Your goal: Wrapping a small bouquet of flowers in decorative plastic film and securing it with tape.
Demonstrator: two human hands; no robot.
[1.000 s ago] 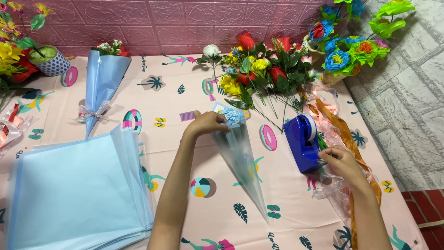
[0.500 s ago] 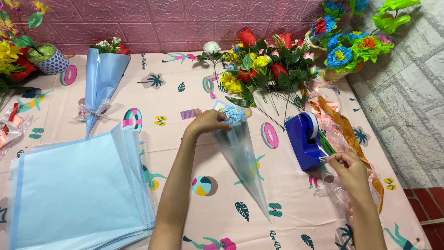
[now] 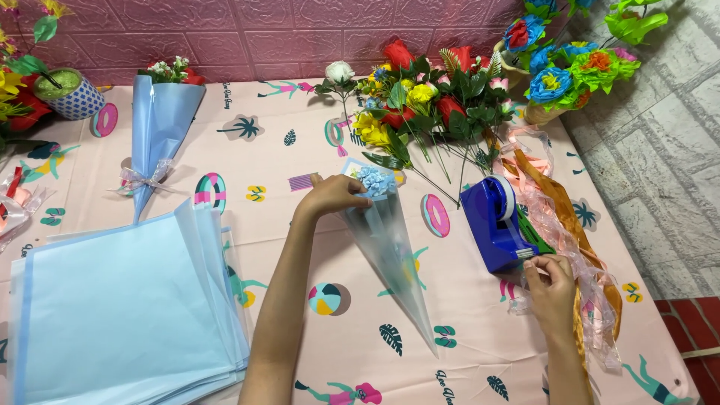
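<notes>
My left hand [image 3: 335,195] grips the upper part of a clear plastic cone wrap [image 3: 394,255] that lies on the table with a pale blue flower [image 3: 374,181] at its open end. The cone's tip points toward me. My right hand [image 3: 550,283] sits at the front of a blue tape dispenser [image 3: 491,223], fingers pinched on the end of the clear tape at the cutter.
A stack of light blue wrapping sheets [image 3: 112,307] lies at the left. A finished blue-wrapped bouquet [image 3: 154,135] lies behind it. Artificial flowers [image 3: 427,105] are piled at the back, with orange and clear ribbons [image 3: 562,225] right of the dispenser. A potted plant [image 3: 71,94] stands far left.
My right hand has moved from the ribbons beside the dispenser up to its cutter and pinched the tape end. My left hand and the cone have stayed put.
</notes>
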